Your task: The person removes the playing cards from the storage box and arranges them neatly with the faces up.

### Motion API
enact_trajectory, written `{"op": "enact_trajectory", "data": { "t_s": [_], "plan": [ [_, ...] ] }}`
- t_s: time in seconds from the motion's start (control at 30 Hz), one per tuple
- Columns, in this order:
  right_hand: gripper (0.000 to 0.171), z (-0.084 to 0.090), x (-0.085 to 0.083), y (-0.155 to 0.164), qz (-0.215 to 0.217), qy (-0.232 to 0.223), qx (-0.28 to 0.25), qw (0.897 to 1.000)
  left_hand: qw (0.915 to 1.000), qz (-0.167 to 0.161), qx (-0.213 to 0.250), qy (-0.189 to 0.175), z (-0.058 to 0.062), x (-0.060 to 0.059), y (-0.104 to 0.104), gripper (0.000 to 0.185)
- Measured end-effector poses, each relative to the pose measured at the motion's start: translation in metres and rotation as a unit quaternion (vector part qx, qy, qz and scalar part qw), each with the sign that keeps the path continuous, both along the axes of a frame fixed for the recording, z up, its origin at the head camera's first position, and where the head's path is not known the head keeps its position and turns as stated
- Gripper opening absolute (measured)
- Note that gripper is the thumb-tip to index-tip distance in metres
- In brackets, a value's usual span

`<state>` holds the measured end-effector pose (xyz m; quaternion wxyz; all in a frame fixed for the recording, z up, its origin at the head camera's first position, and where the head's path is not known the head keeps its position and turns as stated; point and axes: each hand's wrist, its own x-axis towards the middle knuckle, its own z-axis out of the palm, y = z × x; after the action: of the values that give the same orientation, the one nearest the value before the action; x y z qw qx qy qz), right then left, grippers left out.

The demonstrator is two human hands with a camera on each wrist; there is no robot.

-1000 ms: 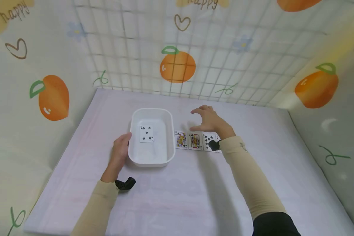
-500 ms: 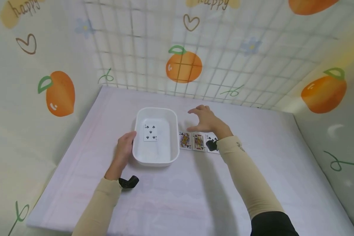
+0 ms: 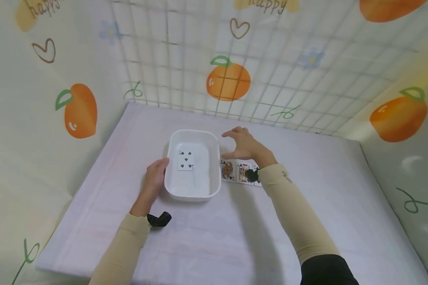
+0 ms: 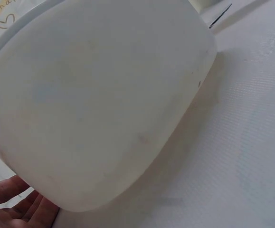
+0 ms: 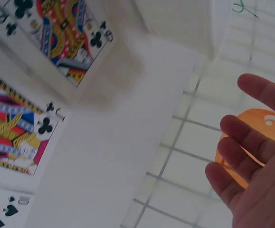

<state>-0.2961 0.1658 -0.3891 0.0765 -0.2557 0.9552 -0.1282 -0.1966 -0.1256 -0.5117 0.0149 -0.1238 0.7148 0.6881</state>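
My left hand holds the left side of a white plastic tub. In the left wrist view the tub's outer wall fills most of the picture, with a few curled fingers at lower left. Flat inside the tub lies a five of spades. My right hand hovers behind a row of playing cards, thumb and fingers spread, holding nothing. Nearest the tub is the queen of clubs, then the jack of clubs. Partly hidden by my right wrist is a ten of spades.
A pale cloth covers the table. Behind it rises a white backdrop with grid lines and printed orange fruit. Similar printed sheets stand at the left and right sides. Black wrist cameras sit on both wrists.
The head view has shifted. My right hand has moved left over the cards, closer to the tub, with its fingers still spread. My left hand stays on the tub, which keeps its place beside the cards.
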Motion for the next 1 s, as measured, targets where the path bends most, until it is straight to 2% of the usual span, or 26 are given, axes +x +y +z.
{"op": "enact_trajectory", "data": {
  "t_s": [0.37, 0.57, 1.0],
  "plan": [
    [0.079, 0.007, 0.000, -0.033, 0.034, 0.001, -0.008, 0.999, 1.0000, 0.002, 0.002, 0.002, 0.000, -0.001, -0.001, 0.053],
    [0.080, 0.003, -0.001, -0.046, 0.042, 0.001, -0.004, 0.999, 0.9999, 0.000, 0.015, -0.002, -0.003, -0.003, 0.001, 0.052],
    [0.079, 0.000, -0.003, -0.076, 0.045, -0.015, 0.010, 0.999, 0.9999, 0.008, 0.013, 0.004, 0.000, -0.003, -0.002, 0.050]
  ]
}}
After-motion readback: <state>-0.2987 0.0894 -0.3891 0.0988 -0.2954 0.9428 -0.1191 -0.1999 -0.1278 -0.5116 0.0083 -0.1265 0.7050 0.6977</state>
